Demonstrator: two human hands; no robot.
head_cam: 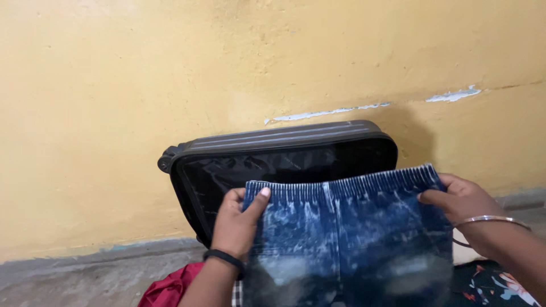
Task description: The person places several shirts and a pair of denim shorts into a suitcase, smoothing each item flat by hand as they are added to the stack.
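**A:** What do you have in front of you right now?

**B:** I see my two bare hands holding up a pair of bleach-washed blue denim shorts (350, 239) by the ribbed waistband. My left hand (236, 222) has its grip pinched on the waistband's left corner, thumb in front and fingers behind. My right hand (463, 202) pinches the right corner the same way, a thin metal bangle (492, 219) on that wrist and a dark band (224, 258) on the left one.

**B:** Just beyond both grips stands an open black suitcase (278, 170), its lid leaning against a yellow wall (170, 68). The shorts hang between my hands, in front of the suitcase lining.

**A:** Which step would you say this is?

**B:** I judge the garment is being held spread by its top edge, not yet folded or laid down. The next move would call for both grips to stay level so that the cloth stays flat.

**A:** Anything else close by?

**B:** Red cloth (165, 287) below my left grip, and a flowered dark fabric (495, 287) under my right.
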